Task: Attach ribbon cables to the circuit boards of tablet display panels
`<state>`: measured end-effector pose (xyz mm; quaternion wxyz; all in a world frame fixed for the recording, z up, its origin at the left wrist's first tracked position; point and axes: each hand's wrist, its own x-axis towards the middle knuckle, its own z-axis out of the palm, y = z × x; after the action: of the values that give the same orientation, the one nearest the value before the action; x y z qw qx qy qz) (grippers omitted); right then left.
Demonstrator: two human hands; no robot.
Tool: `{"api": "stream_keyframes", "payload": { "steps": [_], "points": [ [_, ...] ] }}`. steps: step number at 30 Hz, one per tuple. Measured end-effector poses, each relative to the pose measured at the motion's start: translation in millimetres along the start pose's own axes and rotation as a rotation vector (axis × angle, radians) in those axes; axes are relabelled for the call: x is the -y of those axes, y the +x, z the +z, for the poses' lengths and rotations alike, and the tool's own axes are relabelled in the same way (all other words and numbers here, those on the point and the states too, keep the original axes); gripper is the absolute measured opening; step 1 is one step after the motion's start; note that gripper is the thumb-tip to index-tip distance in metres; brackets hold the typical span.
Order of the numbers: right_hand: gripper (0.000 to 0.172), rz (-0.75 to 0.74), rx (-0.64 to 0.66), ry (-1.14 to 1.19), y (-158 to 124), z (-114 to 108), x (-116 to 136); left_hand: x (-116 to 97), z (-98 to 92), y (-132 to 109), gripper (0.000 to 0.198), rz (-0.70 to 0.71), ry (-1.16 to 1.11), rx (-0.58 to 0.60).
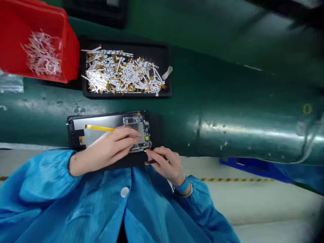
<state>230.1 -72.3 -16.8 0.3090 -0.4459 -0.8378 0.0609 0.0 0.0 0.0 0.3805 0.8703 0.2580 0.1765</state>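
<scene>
Under your left hand (111, 145) lies the opened tablet (106, 120), back cover off, circuit board (146, 127) in its right end. That hand lies over the board, fingers together; can't tell whether its hidden thumb pinches anything. Your right hand (168, 164) is closed on a metal tool (149, 163), probably tweezers, fingertips at the board's near corner beside a small amber tab (146, 150); contact unclear. Left of your left fingers, a yellow flex ribbon (100, 128) crosses the metal plate, far end loose, other end hidden by your hand. Looks partway along: board seated, but ribbon apparently not connected at the far end and tablet uncovered. Beyond your hands, a black tray (126, 96) holds many loose white-and-amber flex strips (126, 72); farther left, a red bin (72, 54) holds pale thin strips (44, 55).
</scene>
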Motion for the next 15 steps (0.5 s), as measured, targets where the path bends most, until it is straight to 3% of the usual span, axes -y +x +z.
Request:
{"api": "stream_keyframes", "payload": {
  "steps": [15],
  "points": [
    [0.015, 0.137, 0.047, 0.007, -6.2, -0.5, 8.1, -1.0, 2.3, 0.3, 0.02, 0.013, -0.006, -0.013]
  ]
}}
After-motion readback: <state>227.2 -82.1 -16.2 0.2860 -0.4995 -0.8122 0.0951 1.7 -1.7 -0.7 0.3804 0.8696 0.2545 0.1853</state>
